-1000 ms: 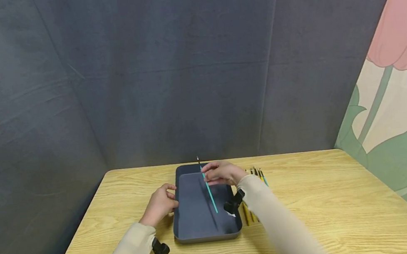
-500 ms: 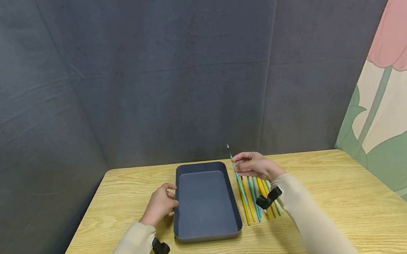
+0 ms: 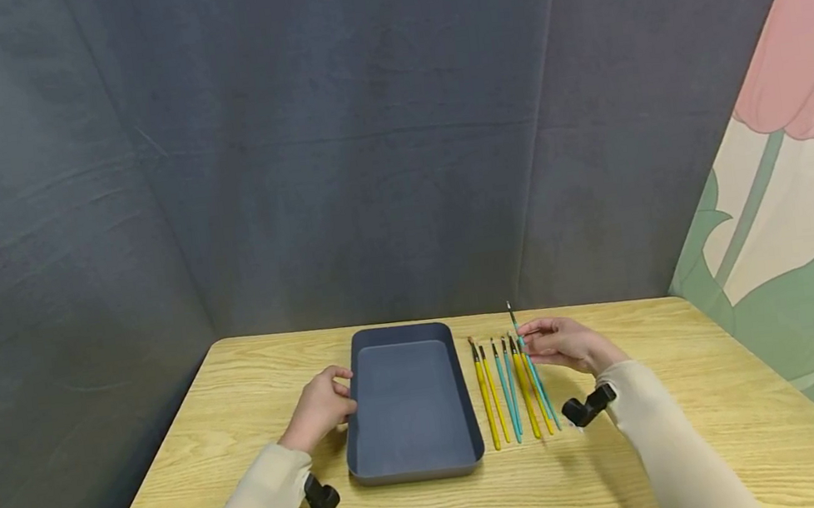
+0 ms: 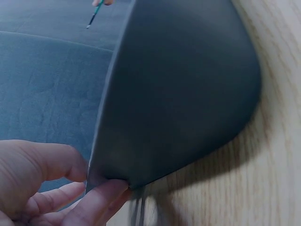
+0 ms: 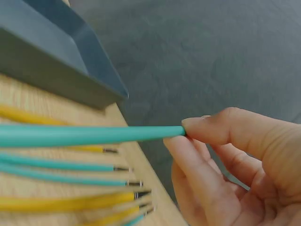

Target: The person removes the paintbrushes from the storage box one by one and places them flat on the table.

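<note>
My right hand (image 3: 566,345) pinches a teal-handled paintbrush (image 5: 89,135) between thumb and fingertips. The brush tilts over the right end of a row of paintbrushes, dark tip pointing up and away. Several yellow-handled paintbrushes (image 3: 486,404) and teal-handled ones (image 3: 506,398) lie side by side on the table. To their left sits a dark grey rectangular tray (image 3: 417,476) with nothing in it. My left hand (image 3: 322,409) holds the tray's left side; the left wrist view shows thumb and fingers gripping its wall (image 4: 183,84).
A light wood table (image 3: 688,406) bears everything. Behind it and to the left hangs a dark grey curtain (image 3: 334,145). At the right is a wall with a painted pink tulip (image 3: 784,52).
My right hand has moved right with the teal paintbrush, from over the tray to the row's right end, uncovering the other brushes. The left hand and tray have stayed put.
</note>
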`<state>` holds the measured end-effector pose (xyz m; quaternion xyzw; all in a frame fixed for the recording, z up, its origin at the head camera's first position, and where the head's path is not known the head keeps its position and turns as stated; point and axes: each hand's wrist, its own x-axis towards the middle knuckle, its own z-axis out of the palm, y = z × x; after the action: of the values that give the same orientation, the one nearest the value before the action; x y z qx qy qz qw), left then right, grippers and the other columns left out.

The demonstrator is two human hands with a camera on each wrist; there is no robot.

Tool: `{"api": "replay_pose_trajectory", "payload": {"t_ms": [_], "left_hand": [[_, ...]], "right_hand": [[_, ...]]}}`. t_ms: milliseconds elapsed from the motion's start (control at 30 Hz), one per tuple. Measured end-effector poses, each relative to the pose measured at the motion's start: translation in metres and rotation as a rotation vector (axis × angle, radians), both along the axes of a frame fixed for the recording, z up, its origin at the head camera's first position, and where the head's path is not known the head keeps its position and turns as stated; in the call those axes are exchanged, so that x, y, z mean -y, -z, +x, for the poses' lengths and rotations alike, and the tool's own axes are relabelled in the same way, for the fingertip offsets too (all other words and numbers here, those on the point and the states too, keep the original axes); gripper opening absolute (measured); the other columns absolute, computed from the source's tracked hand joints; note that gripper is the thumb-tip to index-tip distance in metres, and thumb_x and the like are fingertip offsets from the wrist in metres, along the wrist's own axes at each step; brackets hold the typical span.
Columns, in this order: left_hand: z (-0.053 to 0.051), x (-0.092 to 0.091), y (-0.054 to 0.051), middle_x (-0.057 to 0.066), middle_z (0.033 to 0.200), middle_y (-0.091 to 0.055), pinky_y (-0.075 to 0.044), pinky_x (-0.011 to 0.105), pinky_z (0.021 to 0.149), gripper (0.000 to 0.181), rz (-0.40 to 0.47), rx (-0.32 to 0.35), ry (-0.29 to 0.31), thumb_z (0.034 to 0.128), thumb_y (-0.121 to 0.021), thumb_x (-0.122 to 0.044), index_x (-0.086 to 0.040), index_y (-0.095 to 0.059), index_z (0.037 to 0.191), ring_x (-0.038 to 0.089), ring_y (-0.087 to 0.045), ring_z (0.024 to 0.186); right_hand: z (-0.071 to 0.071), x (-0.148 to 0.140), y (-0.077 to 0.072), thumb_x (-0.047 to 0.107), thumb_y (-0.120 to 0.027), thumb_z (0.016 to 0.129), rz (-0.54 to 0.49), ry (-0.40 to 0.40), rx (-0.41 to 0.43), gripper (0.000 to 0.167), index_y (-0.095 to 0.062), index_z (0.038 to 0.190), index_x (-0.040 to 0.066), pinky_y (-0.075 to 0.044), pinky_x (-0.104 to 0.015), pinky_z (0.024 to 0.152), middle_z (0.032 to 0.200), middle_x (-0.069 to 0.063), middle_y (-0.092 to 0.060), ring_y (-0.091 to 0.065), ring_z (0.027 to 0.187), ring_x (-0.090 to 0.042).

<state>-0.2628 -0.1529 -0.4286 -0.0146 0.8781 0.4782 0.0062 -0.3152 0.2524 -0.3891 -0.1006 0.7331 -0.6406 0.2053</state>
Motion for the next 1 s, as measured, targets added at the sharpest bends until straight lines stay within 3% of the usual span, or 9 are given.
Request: {"api": "replay_pose_trajectory", "payload": {"t_ms": [333,633,1000], "left_hand": [[0.0,0.0,0.0,0.013,0.09,-0.058,-0.054,0.031,0.057,0.053,0.003,-0.003,0.007,0.0717,-0.065,0.009,0.002,-0.056,0.123,0.019,-0.058,0.068],[0.001,0.0,-0.001,0.014,0.091,-0.058,-0.054,0.031,0.058,0.052,0.003,0.001,0.004,0.0727,-0.064,0.008,0.002,-0.055,0.124,0.02,-0.058,0.069],[0.002,-0.001,-0.002,0.012,0.092,-0.057,-0.053,0.03,0.058,0.054,-0.007,0.013,0.008,0.073,-0.063,0.009,0.002,-0.055,0.126,0.019,-0.056,0.07]], "right_hand": [[-0.004,-0.024,0.019,-0.004,-0.051,0.095,-0.012,0.049,0.05,0.027,-0.053,0.122,-0.001,-0.055,-0.026,0.085,0.098,-0.003,-0.059,-0.064,0.092,-0.012],[-0.006,-0.03,0.029,-0.004,-0.052,0.094,0.052,0.093,0.078,0.046,-0.036,0.135,-0.016,-0.057,-0.027,0.081,0.102,-0.009,-0.059,-0.065,0.091,-0.014],[-0.008,-0.035,0.045,-0.007,-0.055,0.091,0.14,0.123,0.059,0.04,-0.043,0.129,-0.018,-0.058,-0.029,0.078,0.094,-0.008,-0.064,-0.066,0.083,-0.014]]}}
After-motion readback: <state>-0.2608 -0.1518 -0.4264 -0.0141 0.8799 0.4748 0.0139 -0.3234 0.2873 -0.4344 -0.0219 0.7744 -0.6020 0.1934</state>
